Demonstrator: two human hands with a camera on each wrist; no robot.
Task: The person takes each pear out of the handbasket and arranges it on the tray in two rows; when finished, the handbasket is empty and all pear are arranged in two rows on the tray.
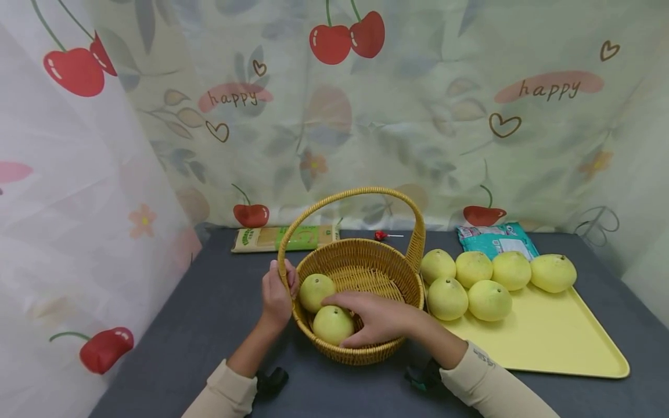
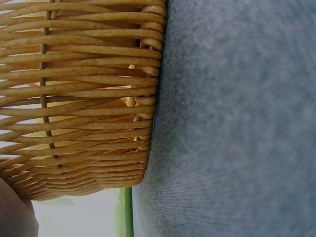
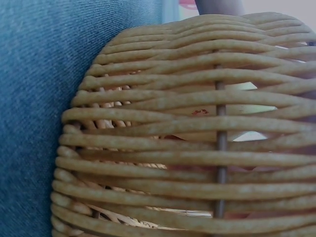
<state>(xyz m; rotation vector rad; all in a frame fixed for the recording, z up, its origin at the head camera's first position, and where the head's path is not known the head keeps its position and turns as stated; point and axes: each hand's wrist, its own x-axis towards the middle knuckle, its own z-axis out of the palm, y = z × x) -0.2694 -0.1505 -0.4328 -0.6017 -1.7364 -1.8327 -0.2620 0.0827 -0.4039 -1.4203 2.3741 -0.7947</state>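
A wicker basket [image 1: 366, 355] with a tall arched handle stands on the dark table. My left hand [image 1: 277, 293] grips the handle's left foot at the rim. Two pale yellow-green pomelos lie on the basket's left side, a rear pomelo [image 1: 316, 292] and a front pomelo [image 1: 333, 325]. Reaching over the right rim, my right hand [image 1: 378, 319] holds the front pomelo, fingers over its far side and thumb at its near side. Both wrist views are filled mostly by the woven basket wall [image 2: 79, 98], and a bit of the left hand [image 2: 15, 212] shows at the lower left.
To the right, a yellow tray [image 1: 554, 331] bears several pomelos [image 1: 490, 301]. A teal packet [image 1: 496, 239] lies behind it. At the back are a flat brown-and-green package [image 1: 261, 238] and a red lollipop [image 1: 380, 235]. A printed curtain [image 1: 392, 116] hangs behind the table.
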